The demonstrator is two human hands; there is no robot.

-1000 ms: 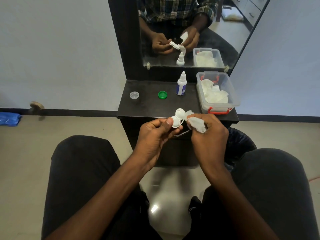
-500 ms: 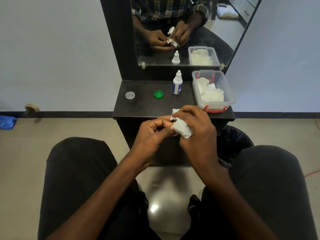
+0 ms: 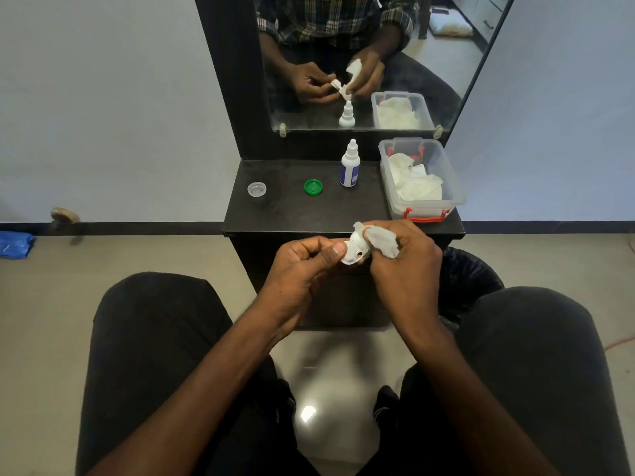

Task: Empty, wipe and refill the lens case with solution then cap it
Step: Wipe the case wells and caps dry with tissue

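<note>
Half a second ago the right hand (image 3: 402,259) had the tissue (image 3: 383,240) pressed right over the lens case (image 3: 355,250), hiding it; now the tissue has drawn back a little to the right and the white case shows again between the two hands, held out over the near edge of the counter (image 3: 295,214). The left hand (image 3: 302,259) pinches the case with thumb and curled fingers, while the right grips the crumpled tissue, which touches the case's right side. To me that reads as the wiping step partly through, perhaps one well done, with refilling and capping yet to come. Far on the counter the solution bottle (image 3: 349,164) stands upright with its cap on. The green cap (image 3: 313,186) lies just left of it, and the clear cap (image 3: 256,189) further left, both off the case. The clear plastic box (image 3: 450,187) on the right holds loose white tissues.
</note>
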